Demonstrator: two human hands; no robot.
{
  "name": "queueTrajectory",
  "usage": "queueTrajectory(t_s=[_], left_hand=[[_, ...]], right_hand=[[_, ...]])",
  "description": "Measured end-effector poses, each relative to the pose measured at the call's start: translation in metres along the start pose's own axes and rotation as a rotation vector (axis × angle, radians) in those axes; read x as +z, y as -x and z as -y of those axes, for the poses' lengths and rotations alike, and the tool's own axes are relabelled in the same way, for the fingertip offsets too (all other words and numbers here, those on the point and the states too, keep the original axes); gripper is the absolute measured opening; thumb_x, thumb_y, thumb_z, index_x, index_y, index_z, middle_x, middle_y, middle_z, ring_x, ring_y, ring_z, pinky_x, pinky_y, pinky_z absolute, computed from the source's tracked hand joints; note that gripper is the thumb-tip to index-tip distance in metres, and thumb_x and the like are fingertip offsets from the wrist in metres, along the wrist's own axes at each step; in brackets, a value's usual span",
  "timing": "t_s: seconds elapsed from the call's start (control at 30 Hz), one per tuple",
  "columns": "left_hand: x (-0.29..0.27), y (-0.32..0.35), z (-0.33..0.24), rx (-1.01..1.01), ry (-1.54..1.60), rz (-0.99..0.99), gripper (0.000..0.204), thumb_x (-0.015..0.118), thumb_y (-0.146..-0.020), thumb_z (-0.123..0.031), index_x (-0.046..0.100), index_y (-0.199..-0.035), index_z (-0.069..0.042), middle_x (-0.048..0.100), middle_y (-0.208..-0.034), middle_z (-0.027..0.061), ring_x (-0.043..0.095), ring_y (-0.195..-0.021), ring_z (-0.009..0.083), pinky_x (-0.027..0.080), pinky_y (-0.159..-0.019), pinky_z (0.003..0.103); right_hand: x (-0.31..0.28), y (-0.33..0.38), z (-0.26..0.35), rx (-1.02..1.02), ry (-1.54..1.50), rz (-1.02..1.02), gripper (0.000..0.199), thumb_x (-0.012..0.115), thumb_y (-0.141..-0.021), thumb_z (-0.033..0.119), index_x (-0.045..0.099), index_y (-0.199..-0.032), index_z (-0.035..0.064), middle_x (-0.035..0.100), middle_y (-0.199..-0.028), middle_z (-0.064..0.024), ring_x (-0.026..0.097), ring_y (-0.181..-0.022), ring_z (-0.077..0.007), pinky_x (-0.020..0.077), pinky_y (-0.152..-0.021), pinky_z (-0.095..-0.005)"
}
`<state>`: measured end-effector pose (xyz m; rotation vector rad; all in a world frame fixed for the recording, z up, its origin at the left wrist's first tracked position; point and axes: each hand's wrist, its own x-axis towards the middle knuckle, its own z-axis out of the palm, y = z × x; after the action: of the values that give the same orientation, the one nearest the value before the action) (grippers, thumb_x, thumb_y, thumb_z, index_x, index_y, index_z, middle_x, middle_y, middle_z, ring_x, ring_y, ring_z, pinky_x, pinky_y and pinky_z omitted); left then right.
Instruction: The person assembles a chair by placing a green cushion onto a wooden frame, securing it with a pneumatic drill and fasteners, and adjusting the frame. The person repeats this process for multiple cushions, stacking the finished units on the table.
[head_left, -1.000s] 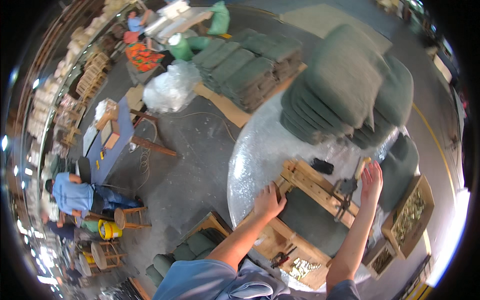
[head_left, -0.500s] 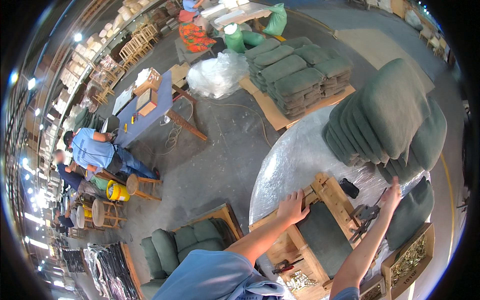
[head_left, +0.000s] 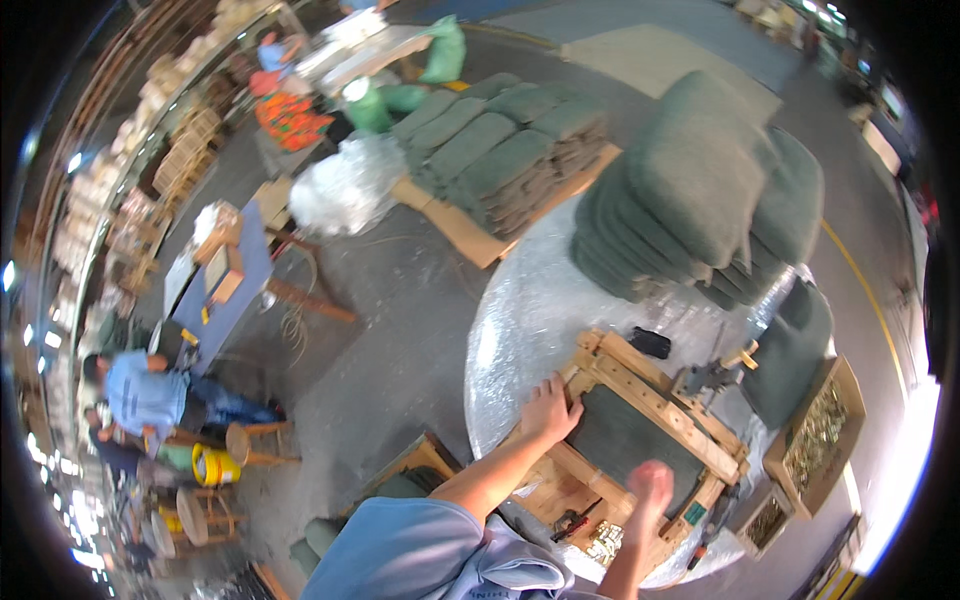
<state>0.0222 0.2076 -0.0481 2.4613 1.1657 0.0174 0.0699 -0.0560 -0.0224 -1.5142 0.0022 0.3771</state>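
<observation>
A dark green cushion (head_left: 625, 432) lies inside a wooden frame (head_left: 655, 400) on the round, film-wrapped table. My left hand (head_left: 550, 410) rests on the frame's far left corner, fingers spread over the wood and thumb toward the cushion. Over the cushion's near part hovers my right hand (head_left: 652, 482), smeared by motion, its fingers unclear. Just left of that wrist is a heap of small shiny metal pieces (head_left: 606, 541). A red-and-black hand tool (head_left: 572, 524) lies beside the heap. At the frame's right side stands a metal clamp-like device (head_left: 708, 380), apart from both hands.
Tall stacks of green cushions (head_left: 680, 180) stand at the table's far side. A black object (head_left: 651, 343) lies behind the frame. Right of it, a cardboard box (head_left: 815, 440) holds metal pieces. A pallet of cushions (head_left: 500, 150) stands beyond; a person (head_left: 150, 392) works at left.
My right hand has come away from the clamp-like device and moved nearer, over the cushion. My left hand stays on the frame corner. The whole view has shifted.
</observation>
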Motion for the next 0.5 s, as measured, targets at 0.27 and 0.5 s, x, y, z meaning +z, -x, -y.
queueTrajectory(t_s=[0.27,0.5], left_hand=[[0.013,-0.003,-0.006,0.077,-0.038,-0.055,0.083,0.064,-0.096,-0.053,0.044,-0.150,0.005,0.064,-0.127,0.0220,0.066,-0.113,0.0397,0.057,-0.085,0.058],[0.017,0.003,0.021,0.059,0.107,-0.032,0.082,0.065,-0.095,-0.050,0.043,-0.154,0.003,0.061,-0.132,0.0205,0.062,-0.118,0.0377,0.058,-0.085,0.058]], right_hand=[[0.056,0.100,-0.066,0.141,0.197,-0.200,0.030,0.061,-0.109,0.026,0.070,-0.096,0.0003,0.066,-0.083,-0.0028,0.055,-0.075,-0.0103,0.0449,-0.068,-0.0285],[0.075,0.201,-0.049,0.007,0.178,-0.386,0.033,0.063,-0.109,0.023,0.057,-0.082,0.0049,0.053,-0.076,0.0033,0.043,-0.070,-0.0052,0.0329,-0.061,-0.0250]])
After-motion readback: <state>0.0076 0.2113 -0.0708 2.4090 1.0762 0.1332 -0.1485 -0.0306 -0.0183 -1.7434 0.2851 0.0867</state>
